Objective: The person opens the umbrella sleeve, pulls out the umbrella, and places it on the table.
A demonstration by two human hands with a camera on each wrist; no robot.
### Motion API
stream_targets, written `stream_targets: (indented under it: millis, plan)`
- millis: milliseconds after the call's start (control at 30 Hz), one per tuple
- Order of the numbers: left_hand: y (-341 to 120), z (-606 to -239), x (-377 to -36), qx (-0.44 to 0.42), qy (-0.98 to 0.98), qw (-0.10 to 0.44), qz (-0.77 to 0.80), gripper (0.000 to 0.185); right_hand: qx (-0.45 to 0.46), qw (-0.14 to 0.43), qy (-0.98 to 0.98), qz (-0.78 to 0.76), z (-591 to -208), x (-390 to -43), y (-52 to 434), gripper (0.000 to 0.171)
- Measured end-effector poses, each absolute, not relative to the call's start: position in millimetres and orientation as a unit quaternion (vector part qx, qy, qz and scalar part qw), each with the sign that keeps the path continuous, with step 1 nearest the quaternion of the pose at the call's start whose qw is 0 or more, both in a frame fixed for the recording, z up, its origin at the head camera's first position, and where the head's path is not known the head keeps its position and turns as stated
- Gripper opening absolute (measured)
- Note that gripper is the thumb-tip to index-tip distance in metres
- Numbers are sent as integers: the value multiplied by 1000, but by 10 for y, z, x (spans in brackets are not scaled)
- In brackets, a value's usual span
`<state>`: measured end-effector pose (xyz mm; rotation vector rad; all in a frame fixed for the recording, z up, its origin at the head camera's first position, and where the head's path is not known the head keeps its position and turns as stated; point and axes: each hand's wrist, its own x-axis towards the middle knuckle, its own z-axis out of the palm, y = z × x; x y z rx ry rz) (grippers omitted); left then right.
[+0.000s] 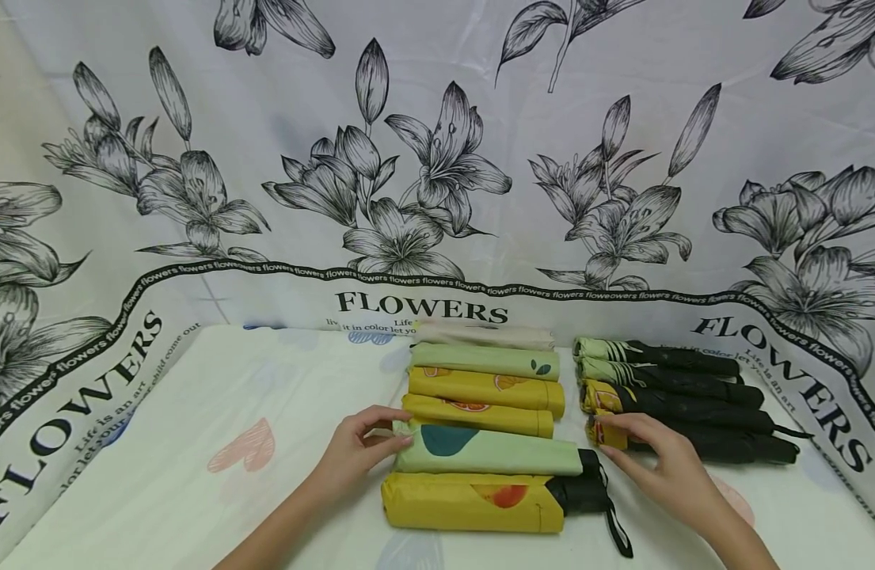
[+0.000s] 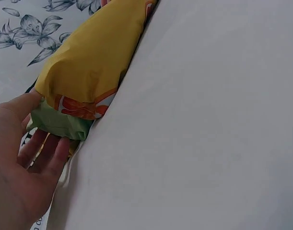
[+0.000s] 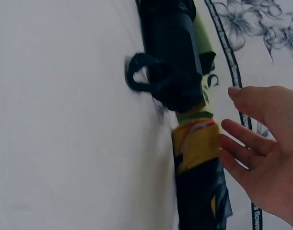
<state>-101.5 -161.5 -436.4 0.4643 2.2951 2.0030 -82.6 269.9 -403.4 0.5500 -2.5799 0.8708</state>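
My left hand [image 1: 359, 447] grips the left end of a light green folded umbrella [image 1: 508, 453] between thumb and fingers. That umbrella has a dark teal patch and a black handle at its right end. Directly in front of it lies a yellow folded umbrella [image 1: 466, 503] with a fruit print, black handle and wrist strap [image 1: 618, 529]. In the left wrist view, the yellow end [image 2: 84, 76] overlaps the green one. My right hand [image 1: 658, 463] hovers with loosely bent fingers by the yellow printed end of a black umbrella [image 1: 736, 445], holding nothing.
Behind the green umbrella lie flatter yellow, green and pale rolls [image 1: 480, 385], side by side. On the right, several black umbrellas [image 1: 679, 372] with green or yellow ends form a second column. A flower-printed cloth [image 1: 437, 158] hangs behind the white bed-like surface [image 1: 195, 396].
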Motion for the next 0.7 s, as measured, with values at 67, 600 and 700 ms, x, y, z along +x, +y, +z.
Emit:
stream_targets:
  millis: [67,600,700]
  plan:
    - [-1618,-4366,-1015,150,742,36,652,35,201,177,-906,327,-4063,-833,2648,42]
    - [-1666,-4460,-1056,174,745,43,642,31,170,-49,-861,477,-4250,-851,2580,37]
    - [-1656,-4473,-1055,170,744,32,645,28,169,-55,-858,482,-4259,-860,2590,35]
